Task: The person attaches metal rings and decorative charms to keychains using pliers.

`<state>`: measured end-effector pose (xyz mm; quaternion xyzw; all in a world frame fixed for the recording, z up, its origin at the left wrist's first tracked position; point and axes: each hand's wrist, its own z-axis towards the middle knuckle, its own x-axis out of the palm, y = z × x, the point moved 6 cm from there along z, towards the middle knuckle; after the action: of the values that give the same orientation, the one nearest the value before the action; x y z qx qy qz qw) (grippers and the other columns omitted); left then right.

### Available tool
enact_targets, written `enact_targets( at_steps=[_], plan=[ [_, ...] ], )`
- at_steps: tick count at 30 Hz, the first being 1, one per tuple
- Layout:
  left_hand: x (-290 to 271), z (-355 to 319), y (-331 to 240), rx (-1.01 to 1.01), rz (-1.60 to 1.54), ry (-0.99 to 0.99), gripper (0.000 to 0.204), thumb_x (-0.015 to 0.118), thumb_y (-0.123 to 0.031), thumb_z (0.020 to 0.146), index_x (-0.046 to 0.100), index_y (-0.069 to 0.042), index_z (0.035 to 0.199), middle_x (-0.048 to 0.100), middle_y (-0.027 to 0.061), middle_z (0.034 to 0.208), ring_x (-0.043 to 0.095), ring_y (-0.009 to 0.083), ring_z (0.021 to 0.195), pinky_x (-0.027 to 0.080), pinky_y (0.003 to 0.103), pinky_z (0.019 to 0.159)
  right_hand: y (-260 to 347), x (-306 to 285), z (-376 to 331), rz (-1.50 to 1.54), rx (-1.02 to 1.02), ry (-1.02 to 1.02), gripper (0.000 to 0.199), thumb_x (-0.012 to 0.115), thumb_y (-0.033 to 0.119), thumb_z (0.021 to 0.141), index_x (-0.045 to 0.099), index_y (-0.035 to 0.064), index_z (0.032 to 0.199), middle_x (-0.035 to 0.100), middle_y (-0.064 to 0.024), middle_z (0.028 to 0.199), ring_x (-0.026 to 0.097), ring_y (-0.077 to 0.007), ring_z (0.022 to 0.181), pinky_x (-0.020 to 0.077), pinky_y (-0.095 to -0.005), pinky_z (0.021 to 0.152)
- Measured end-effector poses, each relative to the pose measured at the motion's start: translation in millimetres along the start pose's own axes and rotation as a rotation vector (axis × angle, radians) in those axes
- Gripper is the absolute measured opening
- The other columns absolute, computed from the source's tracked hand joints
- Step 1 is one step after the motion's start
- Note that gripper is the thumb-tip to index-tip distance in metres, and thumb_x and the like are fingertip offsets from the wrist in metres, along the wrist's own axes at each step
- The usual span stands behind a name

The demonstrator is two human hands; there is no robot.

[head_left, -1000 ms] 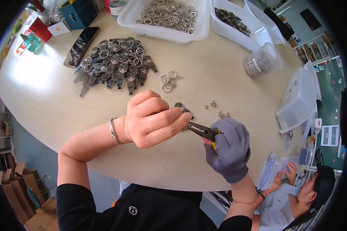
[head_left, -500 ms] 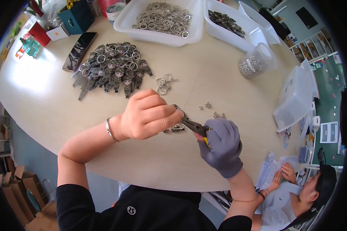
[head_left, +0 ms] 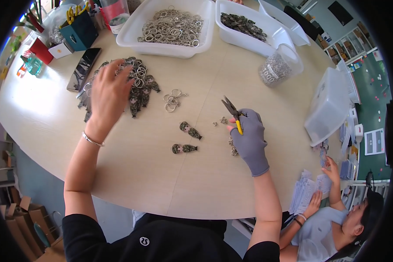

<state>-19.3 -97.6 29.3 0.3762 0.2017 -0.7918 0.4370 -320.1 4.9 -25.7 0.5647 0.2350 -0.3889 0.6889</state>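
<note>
My bare left hand is over the pile of camouflage figure keychains, its fingers apart and slightly smeared. It covers part of the pile, and I see nothing held in it. In a grey fingerless-tipped glove, my right hand grips pliers with dark jaws and yellow handles, the jaws slightly parted and pointing away from me. Two loose figure charms lie between my hands: an upper camouflage charm and a lower camouflage charm. Small metal links sit beside the pliers, and more are partly hidden by the glove.
A few split rings lie right of the pile. At the back stand a white tub of rings, a white tub of charms and a tipped cup of metal pieces. A phone lies left. A co-worker handles papers at right.
My left hand has gone from the pliers' tip to the pile at far left and its fingers have spread. My right hand has drawn slightly up and right with the pliers. Two charms are now uncovered.
</note>
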Motion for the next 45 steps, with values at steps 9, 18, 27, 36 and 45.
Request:
enact_targets(
  at_steps=[9, 18, 27, 36, 45],
  plan=[
    [53.2, -14.1, -106.1, 0.204, -0.572, 0.681, 0.037, 0.078, -0.017, 0.07, 0.059, -0.007, 0.1, 0.055, 0.008, 0.108, 0.054, 0.027, 0.099, 0.047, 0.037, 0.08, 6.2, 10.5, 8.5, -0.036, -0.097, -0.044, 0.013, 0.074, 0.002, 0.069, 0.065, -0.0005, 0.077, 0.059, -0.009, 0.099, 0.053, -0.0291, 0.095, 0.0444, -0.0404, 0.08],
    [61.8, -17.3, -105.8, 0.018, -0.866, 0.826, 0.029, 0.078, -0.013, 0.072, 0.058, -0.002, 0.09, 0.06, 0.007, 0.074, 0.06, 0.0252, 0.075, 0.048, 0.036, 0.07, 23.7, 20.7, 10.2, -0.058, -0.277, 0.053, 0.013, 0.073, 0.002, 0.068, 0.064, -0.0004, 0.078, 0.059, -0.0092, 0.098, 0.052, -0.0288, 0.099, 0.0428, -0.0395, 0.083],
    [84.6, -26.1, -94.7, -0.513, -1.586, 0.964, 0.011, 0.07, -0.007, 0.086, 0.061, -0.001, 0.088, 0.067, 0.0028, 0.088, 0.065, 0.0119, 0.081, 0.051, 0.023, 0.075, 7.4, 1.2, 7.4, 0.015, -0.11, 0.016, 0.006, 0.07, 0.004, 0.075, 0.066, 0.0002, 0.076, 0.06, -0.0097, 0.098, 0.053, -0.0279, 0.097, 0.0435, -0.0379, 0.083],
    [81.3, -28.8, -98.2, -0.852, -1.783, 0.894, 0.016, 0.065, -0.014, 0.09, 0.055, -0.004, 0.098, 0.059, -0.0012, 0.08, 0.06, 0.0078, 0.067, 0.052, 0.023, 0.057, 12.1, 1.1, 6.7, -0.04, -0.122, 0.013, 0.005, 0.07, 0.002, 0.073, 0.066, 0.0006, 0.074, 0.06, -0.0091, 0.098, 0.053, -0.0275, 0.095, 0.0436, -0.0388, 0.08],
    [87.0, -33.8, -100.4, -0.744, -1.608, 0.85, 0.012, 0.055, -0.015, 0.096, 0.054, -0.005, 0.103, 0.061, 0.0, 0.079, 0.056, 0.0061, 0.063, 0.045, 0.021, 0.053, 19.4, 28.1, 39.4, -0.127, -0.155, -0.01, 0.009, 0.072, 0.009, 0.074, 0.066, 0.0032, 0.076, 0.06, -0.0083, 0.097, 0.053, -0.0279, 0.095, 0.0424, -0.0399, 0.082]
  ],
)
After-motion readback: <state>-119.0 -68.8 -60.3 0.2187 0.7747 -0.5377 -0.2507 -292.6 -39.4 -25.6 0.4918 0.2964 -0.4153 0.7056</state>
